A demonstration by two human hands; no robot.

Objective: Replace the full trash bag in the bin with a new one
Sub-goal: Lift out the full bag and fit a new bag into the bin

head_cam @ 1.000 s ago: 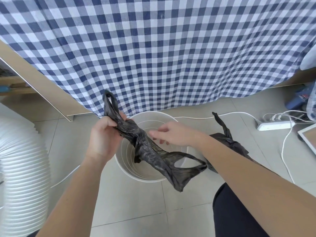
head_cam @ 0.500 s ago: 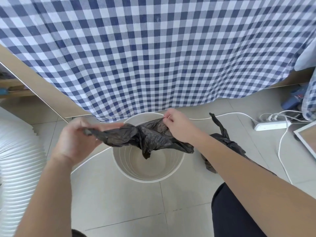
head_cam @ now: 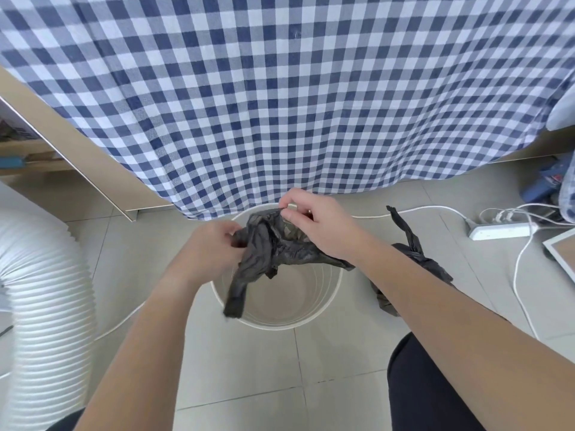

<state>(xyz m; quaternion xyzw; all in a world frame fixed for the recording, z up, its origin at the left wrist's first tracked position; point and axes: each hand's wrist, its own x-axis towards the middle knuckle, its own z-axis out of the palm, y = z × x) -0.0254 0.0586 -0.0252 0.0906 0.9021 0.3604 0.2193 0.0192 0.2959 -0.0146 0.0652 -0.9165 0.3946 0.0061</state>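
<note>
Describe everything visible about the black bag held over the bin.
The new bag is thin, crinkled black plastic, slightly glossy and still bunched rather than opened. The left hand grips its left end and the right hand pinches its upper edge near the far rim of the white bin. One loose end droops past the bin's near-left rim. It hangs above the bin's bare inside, not yet lining it.

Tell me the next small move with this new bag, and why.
Probably pull the hands apart to open the new black bag: left hand and right hand pinch it bunched and unopened over the bare white bin, while the tied full bag sits on the floor.
</note>
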